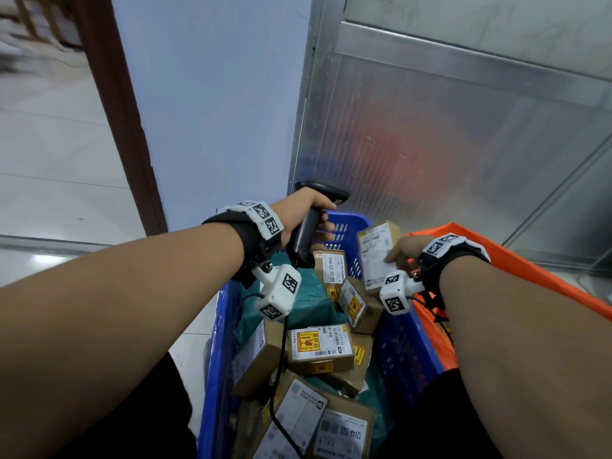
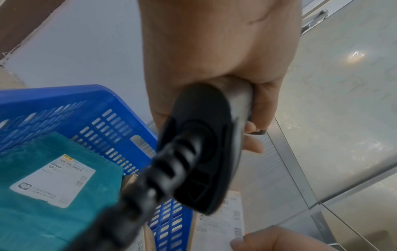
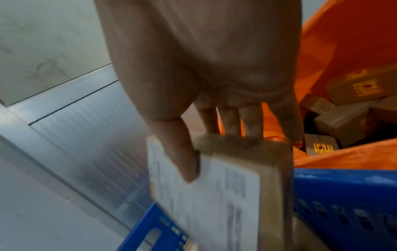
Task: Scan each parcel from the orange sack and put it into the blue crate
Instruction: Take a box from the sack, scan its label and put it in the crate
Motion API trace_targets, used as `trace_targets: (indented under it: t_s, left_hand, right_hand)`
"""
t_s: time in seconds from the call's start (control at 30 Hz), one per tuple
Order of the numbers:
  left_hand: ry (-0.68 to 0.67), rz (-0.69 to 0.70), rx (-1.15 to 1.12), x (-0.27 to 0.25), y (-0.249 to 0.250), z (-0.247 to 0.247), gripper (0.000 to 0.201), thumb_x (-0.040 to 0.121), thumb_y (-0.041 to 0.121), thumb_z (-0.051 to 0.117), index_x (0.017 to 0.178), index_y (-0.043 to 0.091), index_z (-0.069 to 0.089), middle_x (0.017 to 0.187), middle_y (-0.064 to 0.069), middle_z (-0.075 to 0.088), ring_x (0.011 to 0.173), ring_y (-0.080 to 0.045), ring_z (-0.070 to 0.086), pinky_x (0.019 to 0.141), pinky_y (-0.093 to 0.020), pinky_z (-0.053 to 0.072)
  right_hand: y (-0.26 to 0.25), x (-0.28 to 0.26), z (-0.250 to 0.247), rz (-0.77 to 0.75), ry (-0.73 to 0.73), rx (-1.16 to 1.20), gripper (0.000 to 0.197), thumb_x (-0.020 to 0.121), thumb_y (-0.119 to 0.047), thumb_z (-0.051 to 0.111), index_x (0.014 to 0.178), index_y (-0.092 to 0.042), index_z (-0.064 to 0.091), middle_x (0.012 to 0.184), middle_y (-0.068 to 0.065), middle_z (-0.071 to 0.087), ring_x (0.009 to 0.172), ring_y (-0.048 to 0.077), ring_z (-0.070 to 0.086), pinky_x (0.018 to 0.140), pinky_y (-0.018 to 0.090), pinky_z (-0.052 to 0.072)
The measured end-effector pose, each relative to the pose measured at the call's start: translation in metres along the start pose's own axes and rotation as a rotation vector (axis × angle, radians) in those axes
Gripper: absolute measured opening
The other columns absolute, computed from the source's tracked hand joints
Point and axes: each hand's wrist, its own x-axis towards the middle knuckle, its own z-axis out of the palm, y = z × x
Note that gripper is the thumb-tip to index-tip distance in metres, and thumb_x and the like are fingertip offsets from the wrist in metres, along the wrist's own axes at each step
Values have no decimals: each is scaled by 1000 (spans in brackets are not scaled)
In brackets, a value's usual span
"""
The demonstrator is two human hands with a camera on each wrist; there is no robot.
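My left hand grips the handle of a black barcode scanner above the far end of the blue crate; its cable hangs down into the crate. The scanner's base fills the left wrist view. My right hand holds a brown cardboard parcel with a white label upright over the crate's far right corner, thumb on the label, fingers behind. The orange sack lies right of the crate, with more brown parcels inside.
Several labelled cardboard parcels and a teal mailer bag lie in the crate. A ribbed metal panel and a pale blue wall stand just behind it. Tiled floor spreads to the left.
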Motion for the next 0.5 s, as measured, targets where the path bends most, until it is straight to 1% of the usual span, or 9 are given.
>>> trace_targets:
  t_s: [0.07, 0.1, 0.13, 0.2, 0.3, 0.33, 0.37, 0.43, 0.5]
  left_hand:
    - [37, 14, 9, 2, -2, 1, 32, 93, 29, 62, 64, 16, 55, 73, -2, 68, 67, -18, 65, 66, -27, 55]
    - [55, 24, 17, 4, -3, 2, 33, 94, 29, 61, 65, 15, 56, 76, -3, 70, 67, -18, 66, 66, -27, 55]
    - [69, 34, 22, 5, -3, 2, 33, 95, 29, 61, 66, 15, 57, 79, -3, 71, 68, -18, 66, 67, -27, 54]
    - [97, 40, 28, 7, -4, 4, 30, 96, 30, 61, 71, 14, 58, 83, -3, 71, 68, -17, 64, 68, -28, 53]
    - [139, 35, 33, 13, -3, 10, 25, 96, 30, 63, 76, 15, 60, 86, -3, 70, 66, -17, 64, 66, -28, 53]
    - [152, 39, 42, 15, -3, 14, 24, 96, 30, 63, 77, 15, 60, 87, -4, 70, 67, -17, 64, 67, -29, 54]
    - [171, 50, 50, 17, -4, 20, 23, 95, 29, 63, 78, 14, 61, 87, -5, 69, 68, -18, 64, 68, -30, 54]
    - [191, 62, 64, 23, -5, 36, 21, 95, 26, 64, 79, 13, 61, 85, -6, 68, 68, -19, 64, 64, -29, 54]
    - [154, 68, 69, 29, -7, 54, 21, 95, 25, 63, 78, 13, 61, 81, -6, 67, 64, -19, 63, 60, -26, 52]
  right_hand:
    - [-5, -3, 13, 0, -96, -9, 13, 97, -14, 61, 89, -4, 60, 75, 10, 53, 55, 18, 46, 42, 20, 42]
    - [-6, -6, 18, -13, -127, 23, 17, 97, -20, 62, 102, -4, 61, 80, 11, 56, 56, 19, 49, 41, 21, 44]
    - [-7, -6, 20, -18, -130, 85, 29, 97, -26, 63, 115, -3, 61, 86, 14, 60, 63, 24, 56, 49, 27, 51]
    - [-9, -6, 18, -42, -34, 169, 48, 99, -29, 61, 134, 2, 52, 104, 20, 63, 89, 35, 63, 72, 42, 51]
    - [-8, 0, 9, -82, 87, 215, 51, 102, -26, 52, 144, 0, 42, 138, 19, 52, 117, 35, 58, 95, 42, 49]
    - [-6, 1, 7, -88, 86, 242, 53, 100, -26, 53, 145, -2, 41, 144, 17, 48, 127, 35, 52, 105, 44, 45]
    - [-2, 1, 5, -82, 81, 285, 53, 99, -27, 53, 144, -2, 42, 142, 17, 49, 130, 35, 50, 108, 43, 42]
    - [8, -2, -6, -59, 87, 298, 46, 101, -26, 52, 139, -1, 47, 117, 18, 56, 112, 33, 57, 96, 38, 44]
    - [21, -4, -23, -70, 57, 307, 40, 102, -27, 51, 135, -4, 50, 117, 16, 56, 94, 28, 56, 77, 35, 42]
